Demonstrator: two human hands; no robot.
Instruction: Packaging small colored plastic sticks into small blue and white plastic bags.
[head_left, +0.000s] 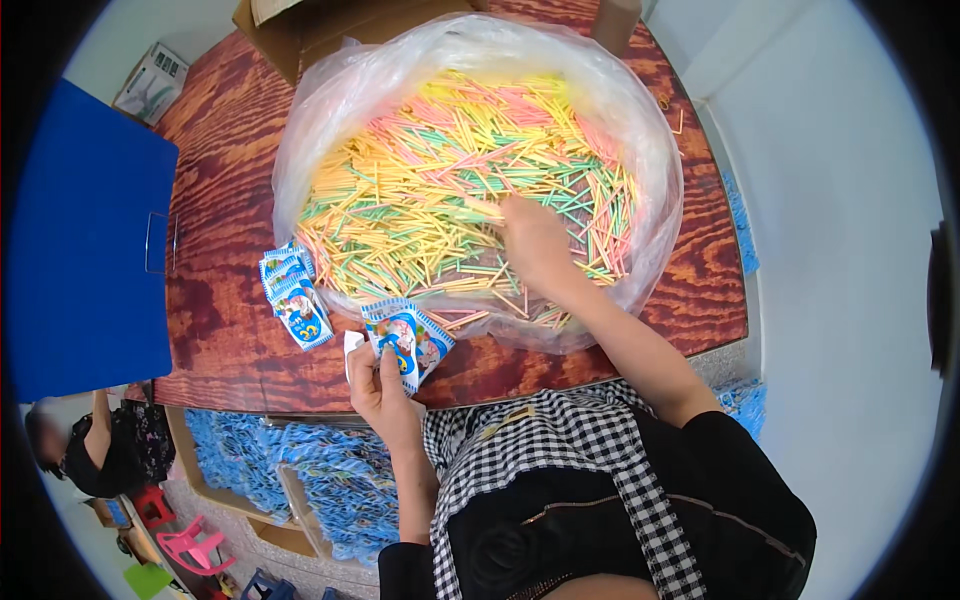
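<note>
My left hand (383, 402) is closed on a few small blue-and-white packets (408, 338), fanned out over the table's near edge. My right hand (535, 242) reaches into a wide heap of thin pastel sticks (400, 170), coloured yellow, pink, green and orange. Its fingers pinch a small bunch of sticks (482, 208), their tips pointing left. A clear plastic bag (655, 190), its sides rolled open, surrounds the heap. Left of the bag, several more blue-and-white packets (303, 315) lie overlapping on the table.
The wood-patterned table (225, 340) has a cardboard box (300, 35) at its far side. A blue panel (90, 240) stands at the left. Below the near edge, boxes hold many blue packets (335, 480). Another person (105, 445) and a pink chair (197, 545) are at lower left.
</note>
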